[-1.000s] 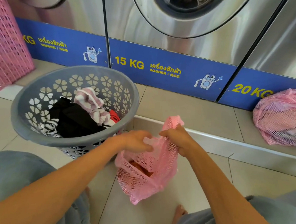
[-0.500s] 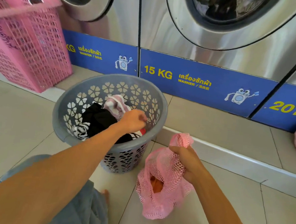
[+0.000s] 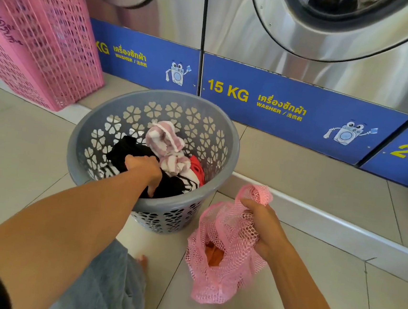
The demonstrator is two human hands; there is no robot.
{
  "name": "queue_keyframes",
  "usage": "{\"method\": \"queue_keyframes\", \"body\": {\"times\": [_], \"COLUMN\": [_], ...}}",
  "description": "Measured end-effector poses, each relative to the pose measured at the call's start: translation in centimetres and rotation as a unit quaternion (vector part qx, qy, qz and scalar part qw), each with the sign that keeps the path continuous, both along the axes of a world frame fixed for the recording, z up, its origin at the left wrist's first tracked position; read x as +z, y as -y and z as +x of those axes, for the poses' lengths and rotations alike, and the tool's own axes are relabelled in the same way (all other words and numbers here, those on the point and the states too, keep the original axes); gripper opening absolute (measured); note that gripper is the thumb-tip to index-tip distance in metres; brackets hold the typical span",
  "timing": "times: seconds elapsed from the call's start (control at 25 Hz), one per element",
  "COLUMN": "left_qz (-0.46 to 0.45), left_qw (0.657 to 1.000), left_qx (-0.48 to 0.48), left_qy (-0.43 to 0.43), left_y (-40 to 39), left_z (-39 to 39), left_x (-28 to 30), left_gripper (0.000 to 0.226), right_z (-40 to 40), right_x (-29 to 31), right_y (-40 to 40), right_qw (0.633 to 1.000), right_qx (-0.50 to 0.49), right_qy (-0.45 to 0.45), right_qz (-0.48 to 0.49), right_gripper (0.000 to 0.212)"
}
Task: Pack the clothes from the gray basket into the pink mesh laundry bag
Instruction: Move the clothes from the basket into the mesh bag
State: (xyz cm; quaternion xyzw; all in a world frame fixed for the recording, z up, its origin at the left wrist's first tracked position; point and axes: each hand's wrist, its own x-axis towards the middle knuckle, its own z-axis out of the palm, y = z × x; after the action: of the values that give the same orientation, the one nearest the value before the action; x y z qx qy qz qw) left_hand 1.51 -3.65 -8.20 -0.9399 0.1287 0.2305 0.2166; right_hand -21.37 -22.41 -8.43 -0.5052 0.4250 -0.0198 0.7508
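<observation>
Pink mesh bag [image 3: 223, 256] gripped by right hand [image 3: 263, 225], left hand [image 3: 144, 168] clutching black garment [image 3: 128, 149], fingertips buried in gray basket [image 3: 226, 141]

Left arm: I reach forward, bare forearm stretched out, wrist bent down.
Left hand [image 3: 144, 171]: my fingers curl into a black garment [image 3: 133, 152].
Right hand [image 3: 261, 224]: nearer, on the right, I grip the pink mesh laundry bag [image 3: 220, 263] at its gathered top.
</observation>
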Motion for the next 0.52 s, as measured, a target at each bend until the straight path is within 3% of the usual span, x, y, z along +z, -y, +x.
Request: {"method": "queue_keyframes", "body": {"times": [0.08, 0.16, 0.32, 0.44, 0.52], "left_qz": [-0.04, -0.097, -0.309, -0.512, -0.644], "left_qw": [0.999, 0.995, 0.951, 0.857, 0.753], "left_qx": [-0.003, -0.008, -0.001, 0.038, 0.092], "left_qy": [0.013, 0.023, -0.012, -0.04, -0.102], "left_y": [0.8, 1.5, 1.5, 1.5, 1.7], "left_z": [-0.4, -0.5, -0.5, -2.2, -3.9], "left_x": [1.4, 3.6, 7.7, 11.3, 13.8], "left_gripper": [0.054, 0.036, 0.05, 0.026, 0.023], "right_z": [-0.1, -0.1, -0.4, -0.8, -1.2], "right_x": [0.1, 0.3, 1.0, 1.8, 2.5], "right_y": [0.0, -0.2, -0.5, -0.7, -0.8], "right_qw": [1.0, 1.0, 1.0, 0.999, 0.999], "right_qx": [0.004, 0.004, -0.003, -0.018, -0.026], "right_qy": [0.014, 0.019, 0.03, 0.034, 0.042], "right_qz": [0.007, 0.008, 0.008, 0.008, 0.012], "right_gripper": [0.046, 0.046, 0.046, 0.048, 0.045]}}
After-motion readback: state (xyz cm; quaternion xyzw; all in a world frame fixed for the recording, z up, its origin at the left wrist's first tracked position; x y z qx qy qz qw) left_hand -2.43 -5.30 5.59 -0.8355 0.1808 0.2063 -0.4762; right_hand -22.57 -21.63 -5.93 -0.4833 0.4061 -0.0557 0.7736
